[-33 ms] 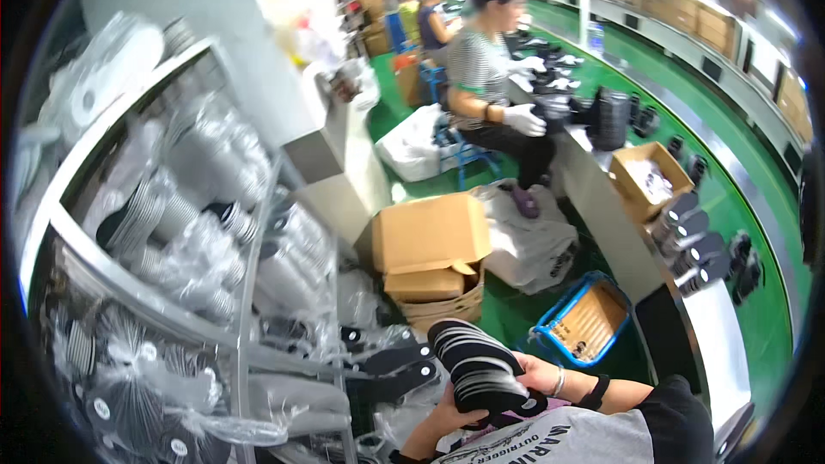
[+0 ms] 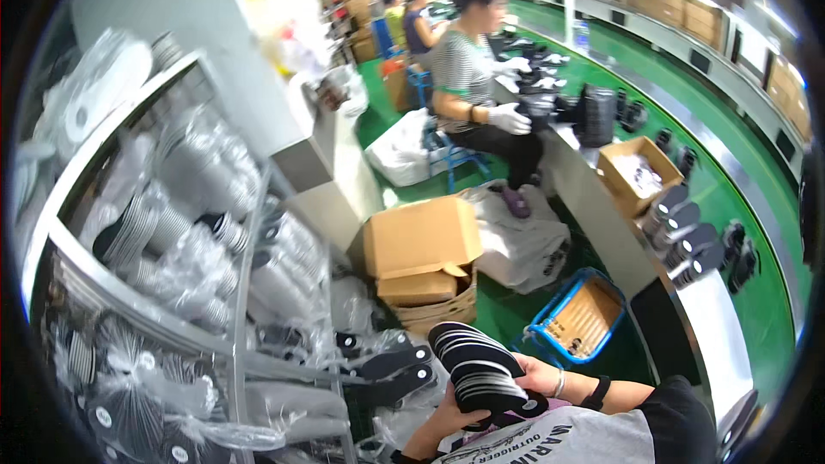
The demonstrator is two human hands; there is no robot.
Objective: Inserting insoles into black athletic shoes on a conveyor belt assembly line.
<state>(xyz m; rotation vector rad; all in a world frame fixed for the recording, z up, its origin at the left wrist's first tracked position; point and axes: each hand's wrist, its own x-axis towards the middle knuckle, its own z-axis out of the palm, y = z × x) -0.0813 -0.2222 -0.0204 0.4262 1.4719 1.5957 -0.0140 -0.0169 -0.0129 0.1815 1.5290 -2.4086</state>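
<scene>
Both hands (image 2: 494, 395) around stacked black insoles (image 2: 479, 368)

Cardboard box (image 2: 421, 245) beside blue crate (image 2: 577, 318)

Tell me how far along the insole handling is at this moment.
Looks done: a fanned stack of black insoles has been gathered and is off the rack. In hand: the left hand supports it from below and the right hand steadies its far side, close to the chest. Left: the metal rack holds many more bagged insoles, and the stack has not been set down anywhere. How many stacks came before cannot be told.
</scene>
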